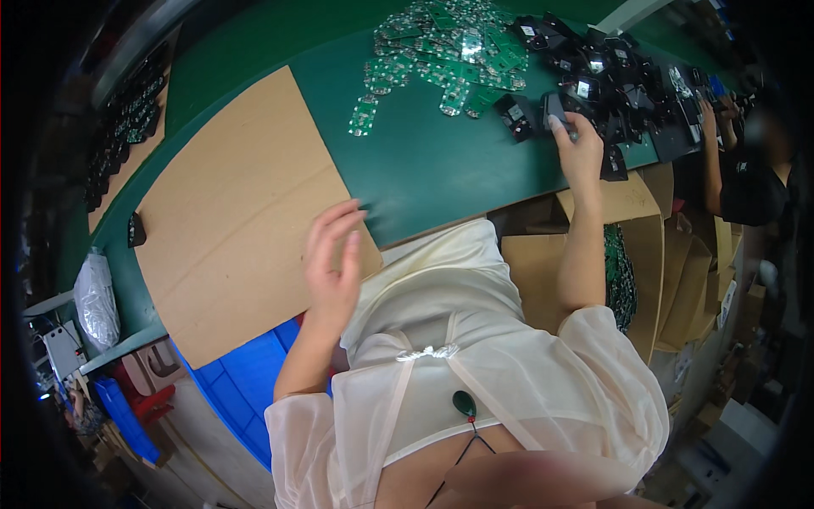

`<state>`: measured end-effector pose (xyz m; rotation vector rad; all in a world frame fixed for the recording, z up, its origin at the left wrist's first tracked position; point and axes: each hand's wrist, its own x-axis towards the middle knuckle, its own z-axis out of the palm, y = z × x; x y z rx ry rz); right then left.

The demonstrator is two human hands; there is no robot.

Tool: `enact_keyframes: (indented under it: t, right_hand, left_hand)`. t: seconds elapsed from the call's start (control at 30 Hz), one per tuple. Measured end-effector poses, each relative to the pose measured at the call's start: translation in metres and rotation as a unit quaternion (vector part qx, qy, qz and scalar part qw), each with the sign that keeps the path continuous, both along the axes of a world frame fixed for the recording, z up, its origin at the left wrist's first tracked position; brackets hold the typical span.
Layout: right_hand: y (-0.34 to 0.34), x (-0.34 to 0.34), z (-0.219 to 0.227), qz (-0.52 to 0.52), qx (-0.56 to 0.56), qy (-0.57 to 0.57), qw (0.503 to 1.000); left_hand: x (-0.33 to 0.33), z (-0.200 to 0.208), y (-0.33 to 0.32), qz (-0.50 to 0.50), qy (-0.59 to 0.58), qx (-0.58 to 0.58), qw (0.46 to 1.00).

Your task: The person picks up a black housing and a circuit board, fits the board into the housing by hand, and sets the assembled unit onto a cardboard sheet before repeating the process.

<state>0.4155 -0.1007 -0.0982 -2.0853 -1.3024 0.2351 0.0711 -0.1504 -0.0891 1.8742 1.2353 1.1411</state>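
Right hand (581, 151) pinching a black housing (553, 107) near the tabletop's (424, 178) right end, beside a heap of similar parts (623, 81); left hand (332, 267) empty, fingers loosely spread over the cardboard sheet (233, 212) by the near edge, circuit boards (458, 47) piled toward the far edge

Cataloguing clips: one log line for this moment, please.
right hand: at black case; left hand: open over cardboard; circuit boards: piled on table

- From afar, I can read no lettering.
- Between one and two o'clock: pale patches (584, 88) on black housings (624, 95), illegibly small.
- Toward three o'clock: a light mark (743, 167) on a co-worker's dark shirt (753, 197), blurred.
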Motion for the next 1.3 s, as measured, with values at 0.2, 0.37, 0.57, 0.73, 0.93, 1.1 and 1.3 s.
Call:
enact_keyframes:
  t: [0.2, 0.37, 0.57, 0.73, 0.93, 1.1, 1.3]
  right_hand:
    - [-0.031, -0.056, 0.024, 0.233, 0.24, -0.125, 0.934]
    - [-0.067, -0.109, 0.021, 0.387, 0.219, -0.121, 0.888]
    - [-0.056, -0.121, 0.035, 0.296, 0.104, 0.264, 0.912]
    - [-0.043, -0.132, 0.02, 0.333, -0.014, 0.554, 0.763]
    - [-0.025, -0.168, 0.033, 0.566, 0.169, 0.16, 0.791]
    - [0.04, -0.175, 0.028, 0.5, 0.171, 0.052, 0.847]
    - [0.078, -0.176, -0.002, 0.44, -0.012, -0.234, 0.867]
  left_hand:
    - [0.07, -0.003, -0.008, -0.177, -0.332, -0.256, 0.89]
    - [0.089, -0.002, -0.005, -0.145, -0.363, -0.24, 0.889]
    - [0.059, -0.009, -0.014, -0.145, -0.33, -0.291, 0.886]
    - [0.045, -0.004, -0.021, -0.139, -0.37, -0.304, 0.867]
    - [0.016, -0.022, -0.017, -0.077, -0.327, -0.306, 0.891]
    - [0.001, -0.009, -0.016, -0.051, -0.372, -0.422, 0.825]
    - [-0.006, -0.002, -0.015, -0.052, -0.418, -0.36, 0.833]
